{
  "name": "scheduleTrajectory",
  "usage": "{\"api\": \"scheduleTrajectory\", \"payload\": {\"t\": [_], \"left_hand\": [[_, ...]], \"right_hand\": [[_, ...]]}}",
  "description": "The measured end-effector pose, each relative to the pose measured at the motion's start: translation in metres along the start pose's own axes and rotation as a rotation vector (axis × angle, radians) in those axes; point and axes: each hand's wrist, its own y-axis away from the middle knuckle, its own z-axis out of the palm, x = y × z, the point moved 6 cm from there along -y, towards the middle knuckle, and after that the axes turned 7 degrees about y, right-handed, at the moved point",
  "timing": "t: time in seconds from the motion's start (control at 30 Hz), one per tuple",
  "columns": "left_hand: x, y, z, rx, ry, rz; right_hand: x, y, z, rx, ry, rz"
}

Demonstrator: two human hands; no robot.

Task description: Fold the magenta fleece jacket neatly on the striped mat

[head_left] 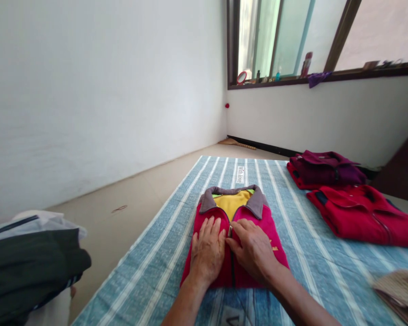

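A folded magenta jacket (274, 235) with a grey collar and yellow lining lies front side up on the striped blue bed cover. Its front zipper (232, 267) runs down the middle and spreads apart at the neck. My left hand (208, 249) rests flat on the jacket's left front, fingers stretched toward the collar. Beside it, my right hand (253, 246) is closed, thumb and forefinger pinching at the zipper by its metal pull (230, 231). Part of the jacket's lower front is hidden under both hands.
To the right lie a folded red jacket (370, 215) and, behind it, a purple jacket (326, 167) on red clothing. Dark clothes (34, 267) are heaped at the left. A beige cloth item (403, 290) is at the lower right. Small items line the windowsill (275, 83).
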Motion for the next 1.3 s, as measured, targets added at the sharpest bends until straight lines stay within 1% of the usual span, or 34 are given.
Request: {"api": "scheduleTrajectory", "payload": {"t": [0.17,0.37,0.6,0.77,0.87,0.97,1.2,1.3], "left_hand": [[-0.001,-0.001,0.002,0.013,0.015,0.010],[-0.002,0.000,0.004,0.000,0.024,0.009],[-0.002,-0.001,0.002,-0.032,0.030,-0.023],[-0.002,0.001,0.001,-0.031,0.024,-0.030],[-0.002,0.001,0.001,-0.018,0.023,-0.022],[-0.001,0.001,0.001,-0.008,0.030,-0.014],[-0.002,0.000,0.000,0.022,0.025,0.007],[-0.003,0.000,0.001,0.021,0.033,0.002]], "right_hand": [[-0.002,-0.008,0.000,-0.078,0.088,-0.046],[-0.007,-0.014,0.005,-0.071,0.218,-0.120],[-0.017,-0.013,0.005,-0.100,0.253,-0.189],[-0.009,-0.012,0.002,-0.061,0.207,-0.144],[0.000,-0.012,0.004,-0.022,0.142,-0.106],[0.005,-0.011,0.007,-0.014,0.098,-0.095],[-0.002,-0.011,0.001,-0.038,0.124,-0.126],[-0.002,-0.013,0.001,-0.017,0.135,-0.117]]}}
